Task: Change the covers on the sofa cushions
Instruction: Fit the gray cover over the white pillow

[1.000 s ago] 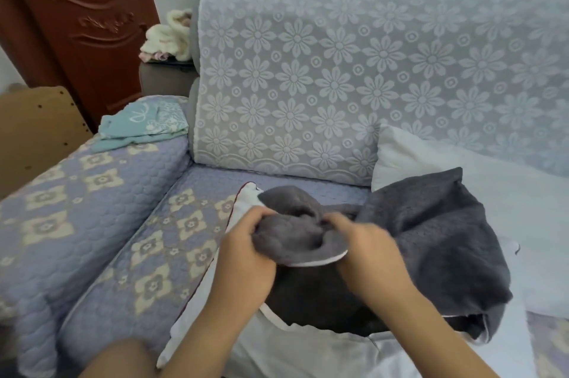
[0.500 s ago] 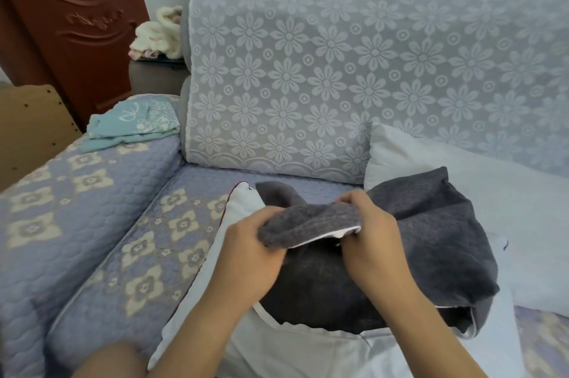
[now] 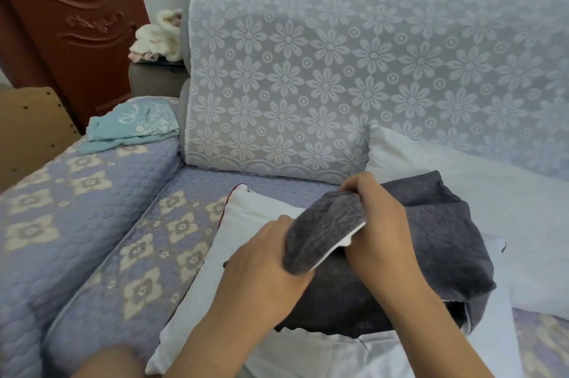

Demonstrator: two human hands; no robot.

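Note:
A dark grey cushion cover [image 3: 437, 242] lies bunched on top of a white cushion [image 3: 246, 223] on the sofa seat. Both hands hold a folded edge of the grey cover whose white lining shows. My left hand [image 3: 264, 270] grips the lower end of that fold from the left. My right hand [image 3: 381, 223] pinches its upper end from the right. A second white cushion [image 3: 480, 190] leans against the sofa back at the right, partly behind the grey cover.
The sofa has a lilac quilted seat cover [image 3: 147, 242] and a white floral lace drape [image 3: 338, 76] over the backrest. Folded teal cloth [image 3: 132, 125] sits on the left armrest. A red-brown door [image 3: 70, 23] and a cream bundle [image 3: 160, 39] are at the back left.
Both hands have turned the grey fold so it runs diagonally, the right hand rising toward the backrest and the left hand dropping lower. The camera view has shifted slightly.

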